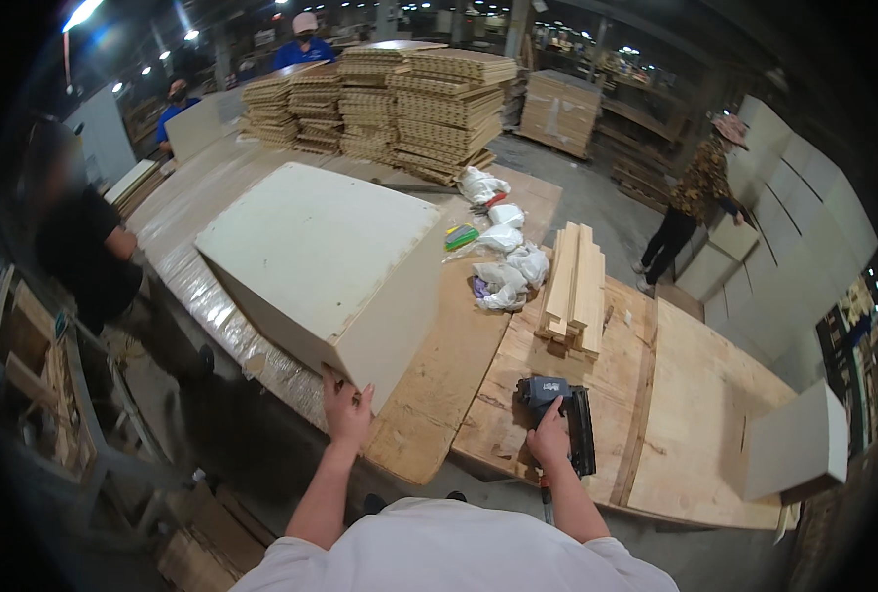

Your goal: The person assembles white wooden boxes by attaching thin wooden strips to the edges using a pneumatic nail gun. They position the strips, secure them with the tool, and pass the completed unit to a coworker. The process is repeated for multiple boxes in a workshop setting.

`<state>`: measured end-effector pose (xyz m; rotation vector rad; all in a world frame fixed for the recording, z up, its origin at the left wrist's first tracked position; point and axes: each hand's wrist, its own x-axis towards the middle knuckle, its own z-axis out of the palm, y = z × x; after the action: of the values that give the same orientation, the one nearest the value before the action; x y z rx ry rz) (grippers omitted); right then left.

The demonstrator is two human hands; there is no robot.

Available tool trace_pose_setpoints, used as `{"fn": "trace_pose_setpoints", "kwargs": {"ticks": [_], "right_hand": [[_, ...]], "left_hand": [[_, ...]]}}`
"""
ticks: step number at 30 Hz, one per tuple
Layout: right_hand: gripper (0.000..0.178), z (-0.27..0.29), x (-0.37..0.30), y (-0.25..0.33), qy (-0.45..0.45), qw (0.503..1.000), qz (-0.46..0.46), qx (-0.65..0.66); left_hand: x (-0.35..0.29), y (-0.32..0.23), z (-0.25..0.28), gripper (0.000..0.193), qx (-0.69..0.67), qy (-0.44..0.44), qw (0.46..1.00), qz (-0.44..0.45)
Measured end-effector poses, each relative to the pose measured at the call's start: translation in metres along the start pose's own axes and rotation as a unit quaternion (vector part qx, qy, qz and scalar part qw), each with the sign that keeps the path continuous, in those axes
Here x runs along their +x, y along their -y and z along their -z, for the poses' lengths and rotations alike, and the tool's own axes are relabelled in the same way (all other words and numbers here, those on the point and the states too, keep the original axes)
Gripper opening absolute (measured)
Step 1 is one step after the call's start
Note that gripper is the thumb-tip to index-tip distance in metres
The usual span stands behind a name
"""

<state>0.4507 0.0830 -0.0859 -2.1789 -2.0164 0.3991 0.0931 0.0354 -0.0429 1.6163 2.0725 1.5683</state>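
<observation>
A large white box-shaped cabinet (306,247) rests on the table left of centre, a pale panel facing up. My left hand (348,407) is at its near lower corner, fingers curled against the edge. In my right hand (550,439) is a black nail gun (579,419), gripped by its handle just above the plywood tabletop or touching it; I cannot tell which. A hose (547,503) runs from the gun down toward me. Beyond the nail gun lies a stack of light wooden strips (577,286).
White plastic bags (506,276) lie between the cabinet and strips. Tall stacks of slotted boards (400,109) stand at the back. A smaller white box (804,444) sits at the right end. One person (84,227) stands left, another (700,187) handles white panels right; two more are behind.
</observation>
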Motion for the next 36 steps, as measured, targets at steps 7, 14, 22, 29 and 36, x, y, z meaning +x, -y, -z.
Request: {"fn": "trace_pose_setpoints", "kwargs": {"ticks": [7, 14, 22, 29, 36], "right_hand": [[0.097, 0.02, 0.016, -0.019, 0.123, 0.992, -0.012, 0.034], [0.04, 0.143, 0.009, -0.017, 0.233, 0.905, -0.016, 0.355], [0.04, 0.332, -0.051, 0.128, 0.155, 0.921, 0.152, 0.322], [0.031, 0.383, -0.034, 0.208, 0.227, 0.888, 0.138, 0.376], [0.026, 0.376, -0.015, 0.235, 0.281, 0.887, 0.135, 0.34]], "left_hand": [[-0.043, 0.026, 0.103, 0.025, -0.017, 0.125, 0.992, -0.015], [-0.041, 0.035, 0.119, 0.024, -0.02, 0.167, 0.986, -0.02], [-0.041, 0.043, 0.112, 0.033, -0.057, 0.124, 0.988, -0.069], [-0.04, 0.05, 0.11, 0.043, -0.062, 0.135, 0.986, -0.079], [-0.044, 0.061, 0.107, 0.046, -0.038, 0.14, 0.987, -0.072]]}}
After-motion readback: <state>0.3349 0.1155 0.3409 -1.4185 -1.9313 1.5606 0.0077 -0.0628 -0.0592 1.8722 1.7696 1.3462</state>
